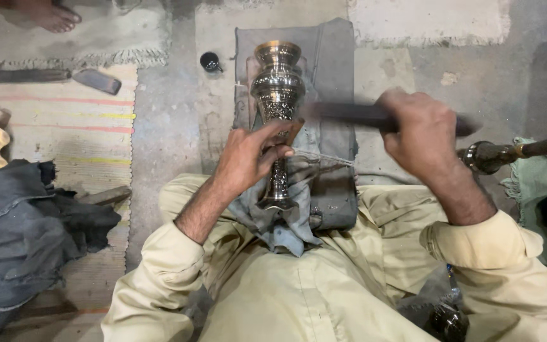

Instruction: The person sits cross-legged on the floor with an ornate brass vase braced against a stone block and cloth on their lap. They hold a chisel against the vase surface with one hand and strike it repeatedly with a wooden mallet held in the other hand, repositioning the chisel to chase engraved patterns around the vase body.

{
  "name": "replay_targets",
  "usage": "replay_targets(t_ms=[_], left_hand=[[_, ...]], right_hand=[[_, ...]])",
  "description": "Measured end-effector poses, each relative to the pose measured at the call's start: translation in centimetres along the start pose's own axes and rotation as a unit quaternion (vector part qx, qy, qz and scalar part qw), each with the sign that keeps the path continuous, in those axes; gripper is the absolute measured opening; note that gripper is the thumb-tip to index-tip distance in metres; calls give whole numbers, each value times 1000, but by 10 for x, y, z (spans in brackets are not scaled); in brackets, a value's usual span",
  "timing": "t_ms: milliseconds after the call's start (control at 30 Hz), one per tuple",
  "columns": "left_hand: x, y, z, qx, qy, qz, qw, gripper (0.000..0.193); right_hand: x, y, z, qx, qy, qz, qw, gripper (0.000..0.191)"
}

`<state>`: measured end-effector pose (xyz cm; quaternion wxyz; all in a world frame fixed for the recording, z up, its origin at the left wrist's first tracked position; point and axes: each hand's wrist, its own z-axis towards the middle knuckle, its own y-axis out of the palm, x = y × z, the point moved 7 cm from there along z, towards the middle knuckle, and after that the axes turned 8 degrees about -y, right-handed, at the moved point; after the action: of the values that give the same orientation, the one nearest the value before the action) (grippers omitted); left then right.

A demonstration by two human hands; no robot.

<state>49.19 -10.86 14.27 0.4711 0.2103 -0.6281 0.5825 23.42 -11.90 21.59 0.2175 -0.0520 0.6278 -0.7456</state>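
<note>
Head view shows a grey cloth point(333, 57) spread on the concrete floor point(166, 126), with a small black cup point(210, 61) near its far left corner. On it lies an engraved metal vase point(278, 95), long axis pointing away from the person, base on the lap. Left hand point(248, 155) has its grip pinched on a small tool against the stem; right hand point(422, 133) has its grip closed round a blurred dark hammer point(356, 114).

head view | worn camera, looks steeply down | close over lap and floor point(166, 126) | single view
</note>
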Motion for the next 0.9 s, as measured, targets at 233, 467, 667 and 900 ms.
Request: replay_targets(t_ms=[233,467,667,900], left_hand=[[-9,-7,-4,9,8,-30,999,44],[-23,-16,-10,22,0,-57,998,45],[-31,-20,-11,28,9,-95,995,46],[-46,-19,-17,31,10,-127,991,44]], right_hand=[[-19,-5,11,-7,-46,-37,998,22],[-27,-11,23,0,13,33,999,19],[-44,-17,40,14,-88,-41,995,20],[-64,-20,49,6,-137,-116,984,20]])
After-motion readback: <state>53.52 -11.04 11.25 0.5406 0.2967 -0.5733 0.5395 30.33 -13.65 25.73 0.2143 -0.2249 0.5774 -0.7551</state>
